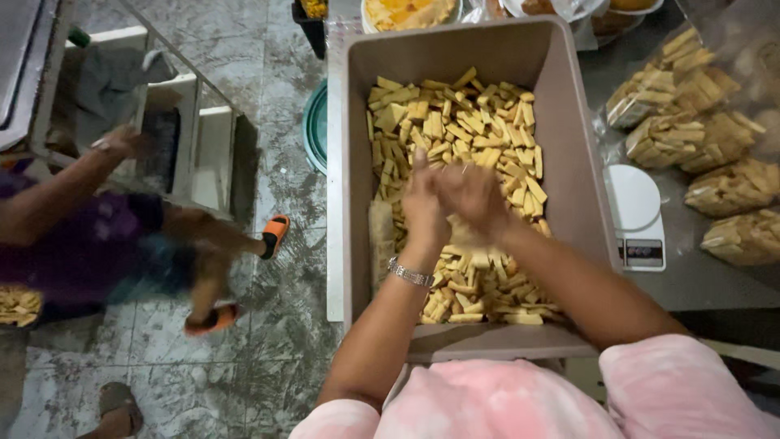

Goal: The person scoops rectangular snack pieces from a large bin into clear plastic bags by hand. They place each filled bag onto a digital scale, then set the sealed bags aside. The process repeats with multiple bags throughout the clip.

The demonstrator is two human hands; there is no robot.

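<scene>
Head view: left hand [424,205] and right hand [475,197] pressed close together over the middle of the bin [569,162], apparently cupping a thin clear bag [465,234] above the sticks [455,130]. Fingers blurred; exact grip impossible to tell. Sticks probably light, dry, brittle, so best scooped loosely in handfuls, not squeezed. Bag likely limp and slippery, best held at its mouth. Bag mostly hidden behind the hands. Scale [636,213] just right of the bin, beside filled packs [715,138]. Another person at left, blurred.
</scene>
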